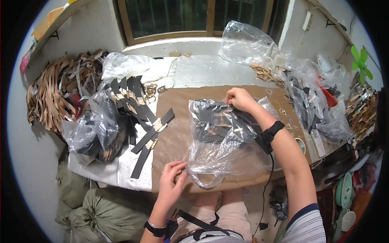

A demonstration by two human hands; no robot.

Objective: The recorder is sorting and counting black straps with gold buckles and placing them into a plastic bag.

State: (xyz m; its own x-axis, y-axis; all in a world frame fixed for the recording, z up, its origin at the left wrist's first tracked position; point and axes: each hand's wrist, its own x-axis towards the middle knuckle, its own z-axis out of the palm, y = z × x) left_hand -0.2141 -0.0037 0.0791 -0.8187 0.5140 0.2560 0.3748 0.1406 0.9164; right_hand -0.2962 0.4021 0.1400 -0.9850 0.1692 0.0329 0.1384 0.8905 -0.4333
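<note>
Bag (221, 152), far edge in pinched right hand (242, 99), left edge by left hand (172, 183), grip unclear.

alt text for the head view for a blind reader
Right hand at the top edge of a clear plastic bag with dark pieces inside, left hand by its lower left edge; black straps lie farther left.
</note>
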